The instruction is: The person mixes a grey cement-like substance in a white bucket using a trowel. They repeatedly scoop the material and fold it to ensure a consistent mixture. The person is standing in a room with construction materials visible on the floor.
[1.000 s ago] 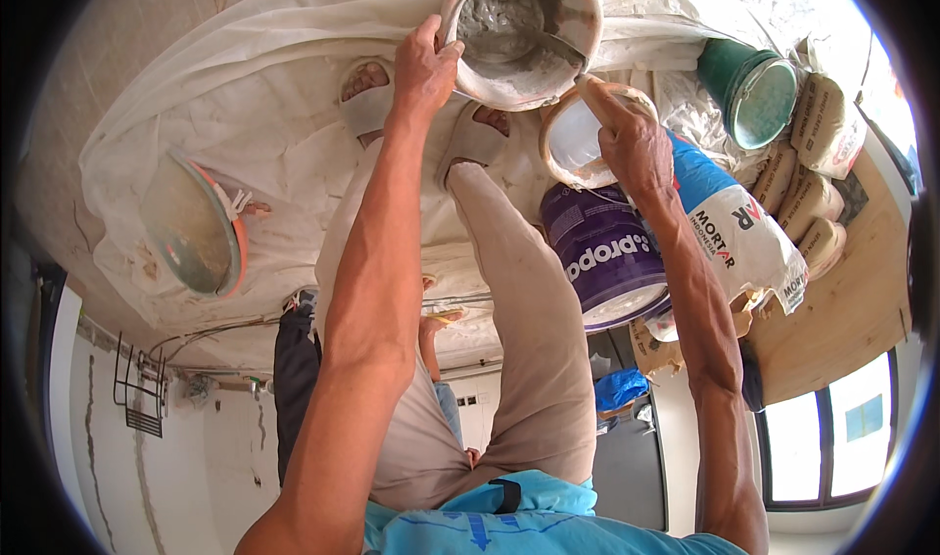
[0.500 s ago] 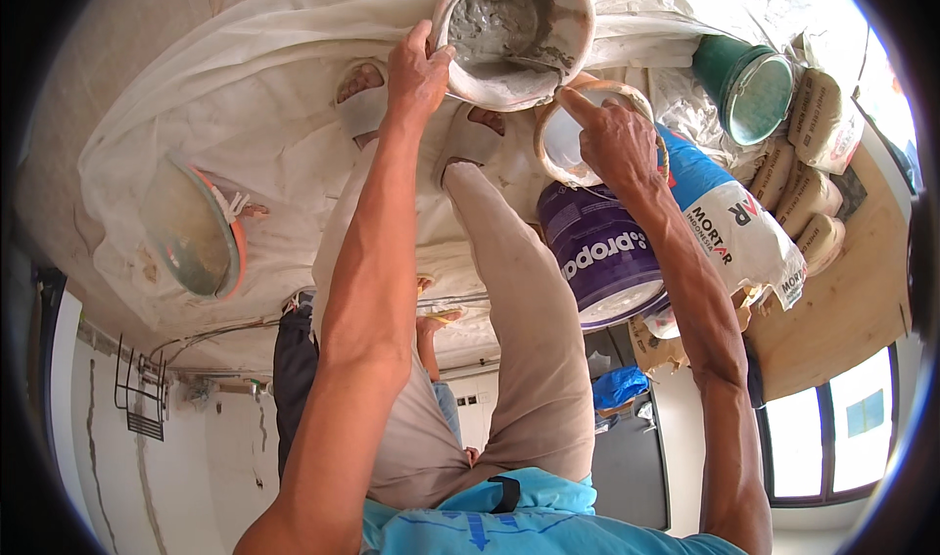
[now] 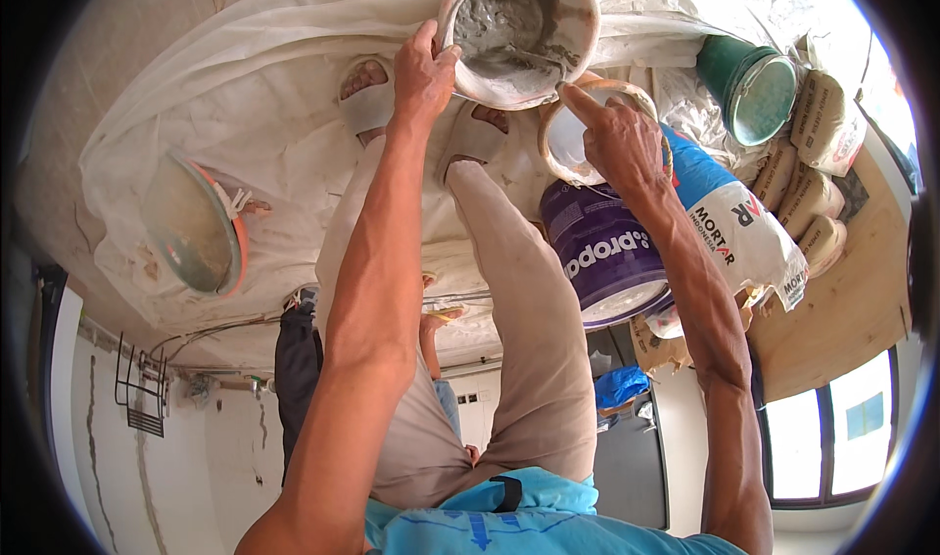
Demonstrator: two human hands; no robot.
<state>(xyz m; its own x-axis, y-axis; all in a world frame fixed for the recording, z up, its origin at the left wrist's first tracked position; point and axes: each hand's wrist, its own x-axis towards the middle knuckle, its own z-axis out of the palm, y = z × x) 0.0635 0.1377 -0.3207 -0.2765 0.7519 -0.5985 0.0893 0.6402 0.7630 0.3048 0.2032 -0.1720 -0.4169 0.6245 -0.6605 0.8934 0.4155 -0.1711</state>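
A whitish bucket (image 3: 587, 26) coated in dried residue is tipped so that I see into its mouth. Wet grey mortar (image 3: 494, 17) lies inside. My left hand (image 3: 424, 73) is closed on the bucket's left rim, thumb near the edge. My right hand (image 3: 619, 136) is closed at the lower right of the rim, its index finger stretched along a tool with a thin metal shank (image 3: 534, 58). The shank reaches into the mortar; its handle and working end are hidden. Beneath my right hand is a second pale bucket (image 3: 568, 144) with a crusted rim.
To the right lie a purple pail (image 3: 597, 247), a blue-and-white mortar bag (image 3: 729, 217), a green bucket (image 3: 729, 75) and several stacked bags (image 3: 822, 129). A round basin (image 3: 196, 232) sits left on the white sheet (image 3: 264, 154). Another person's foot (image 3: 446, 315) shows beyond my legs.
The view has shifted very slightly, so everything sits a little further right. Both hands keep their places at the bucket, and no clear movement of the tool shows.
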